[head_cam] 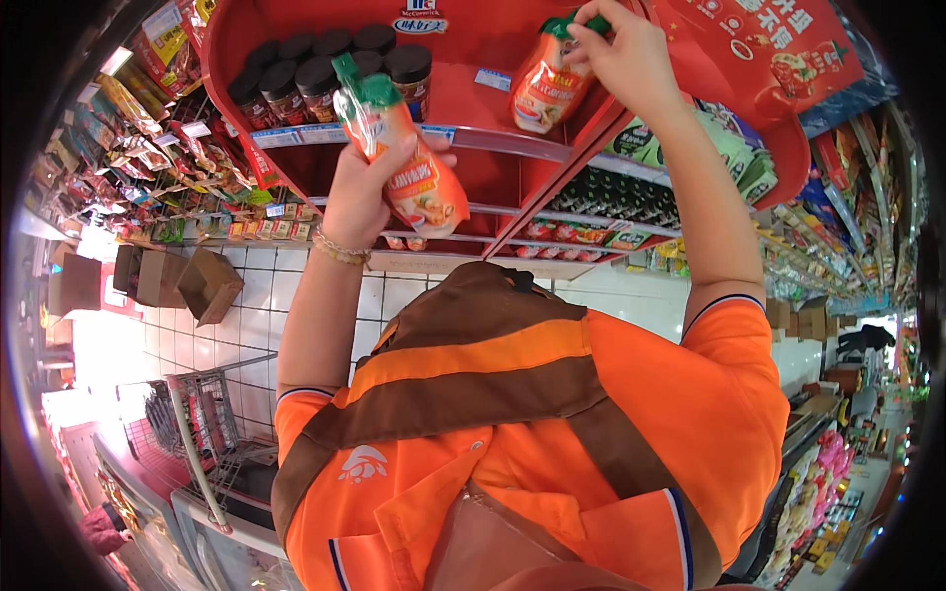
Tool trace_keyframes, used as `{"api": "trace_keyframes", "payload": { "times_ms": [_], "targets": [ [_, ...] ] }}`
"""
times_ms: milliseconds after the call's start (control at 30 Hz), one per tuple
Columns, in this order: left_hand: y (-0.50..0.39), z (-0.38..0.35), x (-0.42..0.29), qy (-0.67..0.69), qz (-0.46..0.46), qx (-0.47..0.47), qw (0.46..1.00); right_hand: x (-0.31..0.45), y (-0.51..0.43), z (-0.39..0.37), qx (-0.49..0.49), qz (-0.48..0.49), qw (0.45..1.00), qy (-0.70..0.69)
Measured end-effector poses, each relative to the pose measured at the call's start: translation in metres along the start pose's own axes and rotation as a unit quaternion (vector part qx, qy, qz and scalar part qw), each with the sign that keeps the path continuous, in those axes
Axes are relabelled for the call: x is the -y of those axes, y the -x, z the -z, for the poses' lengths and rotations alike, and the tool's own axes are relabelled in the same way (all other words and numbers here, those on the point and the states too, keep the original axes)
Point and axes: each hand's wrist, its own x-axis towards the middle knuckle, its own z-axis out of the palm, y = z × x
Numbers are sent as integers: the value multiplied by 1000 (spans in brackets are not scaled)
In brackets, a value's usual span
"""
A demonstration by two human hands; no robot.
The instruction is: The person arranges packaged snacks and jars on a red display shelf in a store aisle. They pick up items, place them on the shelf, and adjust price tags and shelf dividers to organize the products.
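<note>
My left hand (pixel 362 181) is closed around an orange-red squeeze pouch of sauce (pixel 425 181) with a green cap, held tilted in front of the red display shelf (pixel 458 96). At the upper right, my right hand (pixel 617 55) has its fingers at the green cap of a second, similar sauce pouch (pixel 550 92), which is upright on the top shelf. Whether those fingers grip the cap firmly is hard to tell. Behind the left pouch, several dark-lidded jars (pixel 318 77) are grouped on the same shelf.
Lower shelves hold rows of dark-topped bottles (pixel 606 196) and small packets. Green pouches (pixel 732 155) lie right of the divider (pixel 554 188). Racks of packaged food (pixel 140 148) flank the display. Cardboard boxes (pixel 211 284) and a wire shopping cart (pixel 196 421) are on the left.
</note>
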Motion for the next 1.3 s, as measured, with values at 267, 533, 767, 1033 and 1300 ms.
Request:
{"api": "trace_keyframes", "payload": {
  "times_ms": [267, 533, 767, 1033, 1300],
  "targets": [
    [-111, -66, -29, -162, -152, -108, 969, -46, 22, -12, -52, 290, 924, 246],
    [-234, -80, 27, -257, -201, -106, 939, -33, 35, 1, 51, 242, 922, 297],
    [-249, -76, 53, -221, -198, -163, 941, -12, 4, 37, 31, 307, 876, 371],
    [-259, -89, 71, -163, -108, 16, 981, -31, 11, 30, 43, 289, 858, 422],
    [-255, -80, 83, -220, -33, -52, 973, -52, 26, 15, -4, 240, 877, 417]
  ]
}}
